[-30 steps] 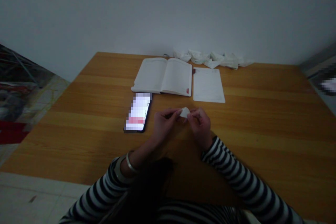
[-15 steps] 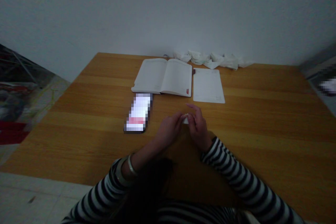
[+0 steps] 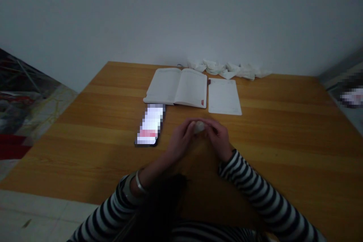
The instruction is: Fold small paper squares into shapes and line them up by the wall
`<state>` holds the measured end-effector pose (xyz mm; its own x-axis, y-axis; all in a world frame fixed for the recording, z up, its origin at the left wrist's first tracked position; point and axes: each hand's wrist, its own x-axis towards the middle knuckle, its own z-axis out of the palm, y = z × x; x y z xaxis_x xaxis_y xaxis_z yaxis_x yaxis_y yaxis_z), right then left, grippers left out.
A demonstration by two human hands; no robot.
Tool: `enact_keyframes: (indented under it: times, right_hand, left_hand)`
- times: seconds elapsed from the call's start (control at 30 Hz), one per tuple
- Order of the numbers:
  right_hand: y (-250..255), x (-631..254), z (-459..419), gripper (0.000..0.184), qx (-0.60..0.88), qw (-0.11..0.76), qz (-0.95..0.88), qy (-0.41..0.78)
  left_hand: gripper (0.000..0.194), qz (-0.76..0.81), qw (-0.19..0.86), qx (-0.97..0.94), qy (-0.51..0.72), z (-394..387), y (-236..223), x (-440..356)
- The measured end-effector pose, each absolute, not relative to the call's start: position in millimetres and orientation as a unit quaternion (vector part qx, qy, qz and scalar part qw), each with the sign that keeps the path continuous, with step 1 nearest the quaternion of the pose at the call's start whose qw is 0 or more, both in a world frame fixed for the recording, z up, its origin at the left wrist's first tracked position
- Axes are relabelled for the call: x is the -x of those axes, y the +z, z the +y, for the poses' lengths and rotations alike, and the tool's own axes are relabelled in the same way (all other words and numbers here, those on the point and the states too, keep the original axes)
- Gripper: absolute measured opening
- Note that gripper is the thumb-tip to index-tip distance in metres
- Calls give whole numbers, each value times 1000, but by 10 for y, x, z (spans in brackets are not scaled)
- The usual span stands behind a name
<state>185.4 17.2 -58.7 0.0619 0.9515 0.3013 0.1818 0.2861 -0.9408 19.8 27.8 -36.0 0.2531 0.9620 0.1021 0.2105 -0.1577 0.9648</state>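
Between my fingertips is a small piece of white paper [image 3: 199, 127], folded or crumpled; its exact shape is too small to make out. My left hand [image 3: 181, 138] pinches it from the left, thumb and fingers closed. From the right, my right hand [image 3: 219, 136] grips it too, its fingers curled over the far side. Both hands are held over the wooden table, below a lined loose sheet [image 3: 225, 96] and an open notebook [image 3: 190, 87].
A phone [image 3: 150, 124] with a lit, blurred screen lies left of my hands, touching the notebook's near edge. Crumpled white paper strips [image 3: 229, 69] line the back of the table [image 3: 283, 121] along the wall. Clutter and a red item [image 3: 14, 146] are on the floor at left.
My right fingers lifted off and spread, then came back round the paper, which both hands keep turning and pressing. The view has tilted slightly upward.
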Motion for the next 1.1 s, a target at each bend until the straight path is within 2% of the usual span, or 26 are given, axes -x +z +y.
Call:
enact_keyframes:
  times: [0.13, 0.27, 0.37, 0.5, 0.63, 0.8, 0.97, 1.1]
  right_hand:
    - [-530, -1863, 180, 19, 474, 564, -558, 382]
    - [-559, -1871, 190, 15, 466, 561, -524, 440]
    - [-600, -1883, 206, 16, 442, 550, -547, 450]
    - [-594, -1888, 203, 14, 466, 513, -613, 380]
    - [-547, -1894, 185, 12, 472, 495, -660, 312]
    - [-548, -1903, 178, 17, 467, 492, -649, 343]
    - [-553, -1896, 163, 10, 457, 489, -662, 337]
    - [-536, -1892, 155, 11, 466, 490, -671, 303]
  left_hand:
    - [21, 457, 505, -600, 420, 318, -412, -189]
    - [23, 463, 471, -607, 441, 324, -410, -164]
    - [14, 443, 413, -641, 472, 325, -384, -141]
    - [7, 411, 330, -711, 466, 345, -389, -125]
    - [7, 389, 319, -742, 444, 371, -409, -113]
    - [4, 367, 303, -790, 387, 338, -390, -90]
    - [8, 407, 257, -806, 343, 291, -401, -76]
    - [7, 407, 296, -786, 359, 320, -409, -85]
